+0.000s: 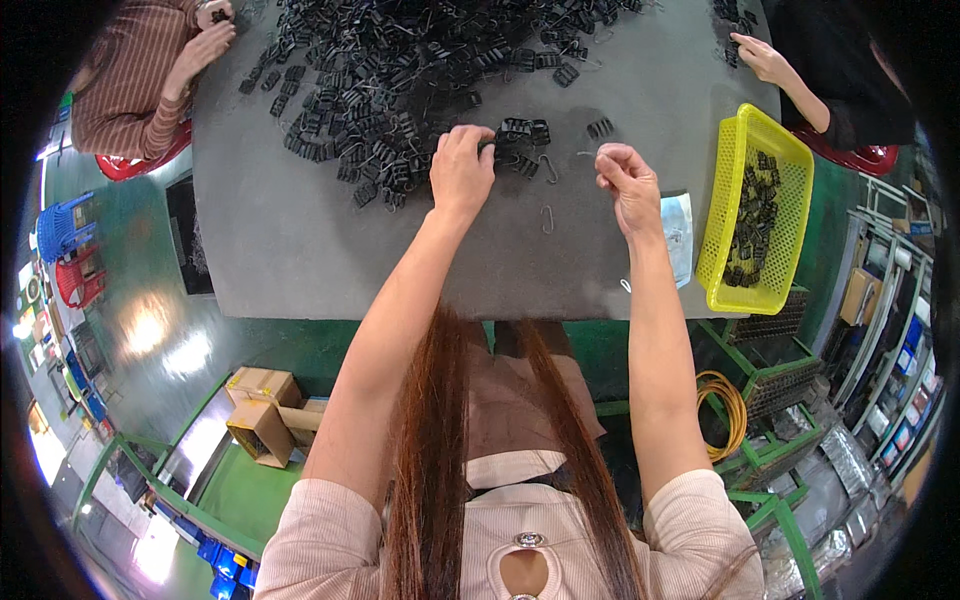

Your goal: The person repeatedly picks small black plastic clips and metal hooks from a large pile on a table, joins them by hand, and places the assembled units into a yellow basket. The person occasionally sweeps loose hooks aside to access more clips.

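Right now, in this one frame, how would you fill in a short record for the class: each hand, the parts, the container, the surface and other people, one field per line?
Left hand: at the edge of the pile of black parts; grip hidden
Right hand: thumb and fingers close together; too small to tell what they hold
Loose part: metal hook, between the forearms
Container: yellow basket at right, black parts inside
Surface: grey table
Other people: striped sleeve upper left; dark sleeve upper right
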Demonstrator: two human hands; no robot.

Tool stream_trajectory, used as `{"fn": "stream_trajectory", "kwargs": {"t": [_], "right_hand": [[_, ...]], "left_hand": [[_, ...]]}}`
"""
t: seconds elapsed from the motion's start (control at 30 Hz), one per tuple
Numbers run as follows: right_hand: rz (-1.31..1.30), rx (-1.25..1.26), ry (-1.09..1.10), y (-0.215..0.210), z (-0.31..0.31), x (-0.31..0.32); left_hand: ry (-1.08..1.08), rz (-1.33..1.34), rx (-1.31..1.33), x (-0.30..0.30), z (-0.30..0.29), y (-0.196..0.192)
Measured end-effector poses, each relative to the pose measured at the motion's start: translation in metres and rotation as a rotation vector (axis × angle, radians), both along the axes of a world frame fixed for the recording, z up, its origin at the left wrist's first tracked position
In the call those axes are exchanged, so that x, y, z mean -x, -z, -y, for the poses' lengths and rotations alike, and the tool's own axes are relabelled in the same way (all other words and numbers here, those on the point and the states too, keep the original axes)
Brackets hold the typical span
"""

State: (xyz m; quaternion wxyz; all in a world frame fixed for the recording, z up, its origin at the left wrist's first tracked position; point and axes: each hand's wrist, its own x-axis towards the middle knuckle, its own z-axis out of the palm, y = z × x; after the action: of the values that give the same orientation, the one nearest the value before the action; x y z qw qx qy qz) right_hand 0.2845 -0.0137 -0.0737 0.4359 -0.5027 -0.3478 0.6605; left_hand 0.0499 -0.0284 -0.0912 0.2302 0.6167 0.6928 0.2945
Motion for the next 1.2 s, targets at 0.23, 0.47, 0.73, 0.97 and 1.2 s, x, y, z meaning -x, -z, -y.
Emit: {"fn": "stream_trajectory", "kwargs": {"t": [0.23,0.47,0.73,0.97,1.2], "right_hand": [[0.537,-0.109,-0.281,0.025,-0.010,0.004],[1.215,-0.248,0.067,0.029,-0.029,-0.005],[1.130,-0.510,-0.107,0.032,-0.048,0.031],[1.170,-0.637,-0.353,0.029,-0.063,0.077],[1.347,-0.479,-0.689,0.024,-0.063,0.053]], "left_hand": [[0.252,-0.517,-0.073,-0.023,-0.034,0.008],[0.314,-0.427,0.071,-0.011,-0.042,0.001],[0.086,0.753,0.632,0.018,-0.040,-0.031],[0.170,0.555,0.735,0.027,-0.020,-0.026],[0.000,0.008,0.214,0.044,-0.015,-0.003]]}}
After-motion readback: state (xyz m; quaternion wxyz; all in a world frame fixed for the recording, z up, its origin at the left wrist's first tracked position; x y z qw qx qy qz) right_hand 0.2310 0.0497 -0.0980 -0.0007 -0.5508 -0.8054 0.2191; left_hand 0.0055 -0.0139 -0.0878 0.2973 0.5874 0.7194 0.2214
